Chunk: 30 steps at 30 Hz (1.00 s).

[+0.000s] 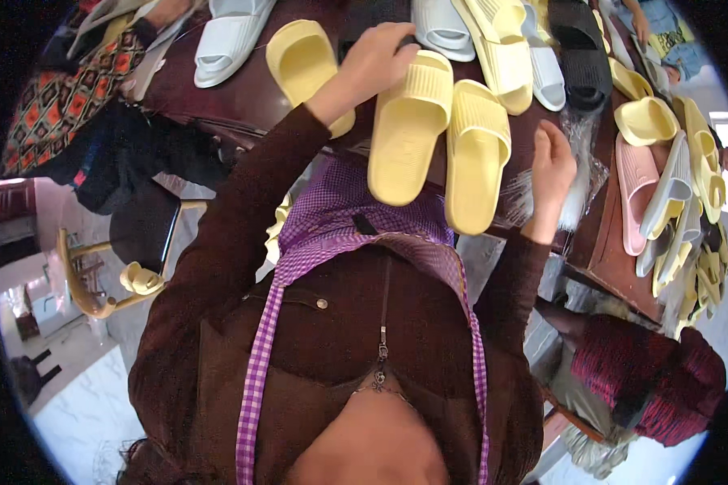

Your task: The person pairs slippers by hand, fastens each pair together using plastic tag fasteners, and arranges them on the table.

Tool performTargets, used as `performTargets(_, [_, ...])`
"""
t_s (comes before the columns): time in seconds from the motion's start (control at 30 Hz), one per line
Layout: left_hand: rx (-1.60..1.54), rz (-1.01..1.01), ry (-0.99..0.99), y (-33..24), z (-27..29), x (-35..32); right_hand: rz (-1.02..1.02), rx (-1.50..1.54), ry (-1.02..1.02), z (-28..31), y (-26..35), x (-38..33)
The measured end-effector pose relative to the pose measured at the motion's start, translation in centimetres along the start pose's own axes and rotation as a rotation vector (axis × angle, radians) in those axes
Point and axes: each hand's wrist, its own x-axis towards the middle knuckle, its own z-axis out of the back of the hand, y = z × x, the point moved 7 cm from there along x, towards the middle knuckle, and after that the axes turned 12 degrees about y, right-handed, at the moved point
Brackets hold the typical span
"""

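My left hand (372, 69) reaches over the table with bent fingers, at the strap end of a yellow slide slipper (410, 129). A small dark thing shows at its fingertips; I cannot make out what it is. A second yellow slipper (478, 153) lies just right of the first, and both jut over the table's near edge. Under my left wrist lies another yellow slipper (303, 61), partly covered. My right hand (553, 171) is raised beside crumpled clear plastic (578, 182), its fingers loosely bent and apart, holding nothing.
White slippers (230, 40), a black slipper (584, 56) and more yellow ones (505, 61) lie across the dark red table (202, 105). Several slippers, one pink (637, 190), crowd its right side. A chair (141, 234) stands left; other people's arms show at the far edges.
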Motion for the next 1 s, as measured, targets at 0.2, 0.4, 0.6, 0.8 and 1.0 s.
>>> performTargets(0.2, [-0.296,0.155,0.049,-2.0,0.8,-2.8,-0.204,-0.194,-0.172,8.0,-1.3,-7.8])
performTargets(0.4, [-0.447,0.186,0.086,-4.4,-0.6,-5.6,-0.330,-0.245,-0.029,7.1,-2.2,-13.1])
performTargets(0.6, [-0.435,0.136,0.031,-6.5,0.4,-6.1,-0.593,0.031,0.234,1.4,-4.9,-16.8])
performTargets(0.8, [-0.472,0.095,0.127,-8.7,-1.0,-6.6,-0.686,0.745,-0.108,-0.1,-7.2,-18.2])
performTargets(1.0, [-0.437,-0.083,0.412,-13.8,-4.8,-6.1,-0.632,1.041,-0.111,-0.7,-7.6,-18.3])
